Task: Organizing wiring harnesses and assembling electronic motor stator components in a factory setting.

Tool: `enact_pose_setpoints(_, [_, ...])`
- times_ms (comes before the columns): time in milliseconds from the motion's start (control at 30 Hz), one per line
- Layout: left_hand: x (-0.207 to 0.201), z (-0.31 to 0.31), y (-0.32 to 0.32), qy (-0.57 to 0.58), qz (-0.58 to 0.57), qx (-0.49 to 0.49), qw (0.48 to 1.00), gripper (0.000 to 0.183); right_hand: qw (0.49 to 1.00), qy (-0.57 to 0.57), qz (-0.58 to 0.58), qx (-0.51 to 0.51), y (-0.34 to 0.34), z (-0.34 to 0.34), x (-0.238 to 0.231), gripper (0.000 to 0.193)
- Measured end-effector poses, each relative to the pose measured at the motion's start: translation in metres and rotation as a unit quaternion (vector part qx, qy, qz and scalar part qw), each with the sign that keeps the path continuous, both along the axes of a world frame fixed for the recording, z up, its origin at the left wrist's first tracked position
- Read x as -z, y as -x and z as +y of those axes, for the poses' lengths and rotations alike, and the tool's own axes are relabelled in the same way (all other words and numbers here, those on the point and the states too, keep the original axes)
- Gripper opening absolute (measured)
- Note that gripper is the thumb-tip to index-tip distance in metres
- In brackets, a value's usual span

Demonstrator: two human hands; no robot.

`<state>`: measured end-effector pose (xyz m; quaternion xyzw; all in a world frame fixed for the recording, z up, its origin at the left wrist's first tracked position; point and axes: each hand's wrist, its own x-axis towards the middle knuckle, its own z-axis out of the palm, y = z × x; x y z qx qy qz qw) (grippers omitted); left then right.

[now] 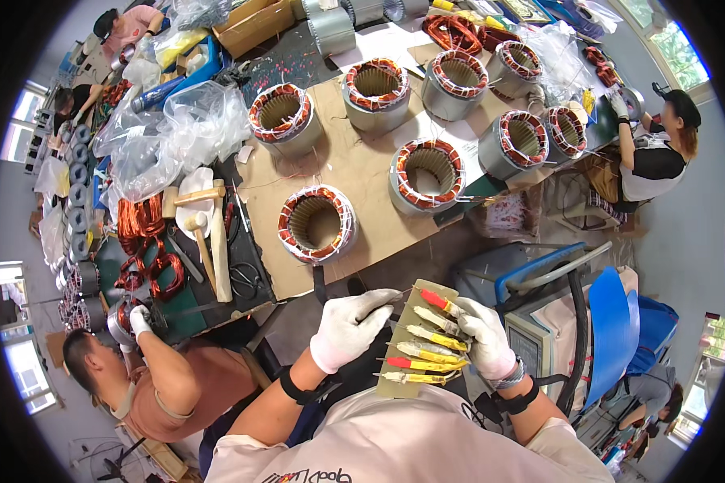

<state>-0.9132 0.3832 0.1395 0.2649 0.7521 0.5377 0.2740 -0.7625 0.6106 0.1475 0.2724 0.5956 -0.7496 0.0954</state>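
Observation:
Close to my chest, my right hand (pixel 489 336), white-gloved, grips the right edge of a flat olive-tan board (pixel 400 388). A column of slim yellow pieces (pixel 432 336), some with red sleeves (pixel 437 301), lies across this board. Thin dark tips stick out past its left edge. My left hand (pixel 350 328), also white-gloved, is closed with thumb and forefinger together near the board's upper left corner. Whatever sits at those fingertips is too small to make out. Just beyond, on the brown cardboard, stands the nearest stator (pixel 316 258), a grey ring with red-orange windings.
Several more wound stators (pixel 427 177) stand on the cardboard-covered table (pixel 258 217). Wooden mallets (pixel 217 241), scissors (pixel 248 280) and copper coils (pixel 141 221) lie left. A co-worker (pixel 149 378) sits at my left, another person (pixel 660 145) far right. A blue-edged cart (pixel 532 270) stands right.

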Motion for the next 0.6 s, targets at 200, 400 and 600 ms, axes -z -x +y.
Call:
enact_pose_setpoints(200, [-0.001,-0.003,-0.003,0.005,0.001,-0.021,1.0,0.027,1.0,0.004,-0.007,0.0,-0.005,-0.002,0.003,0.049])
enact_pose_setpoints(400, [0.005,0.001,-0.002,-0.006,0.012,0.005,1.0,0.029,1.0,-0.011,0.004,-0.012,-0.005,-0.003,0.005,0.052])
enact_pose_setpoints(600, [0.075,0.019,-0.02,-0.06,-0.113,0.036,0.991,0.03,0.996,0.082,0.034,0.03,0.005,-0.011,0.004,0.087])
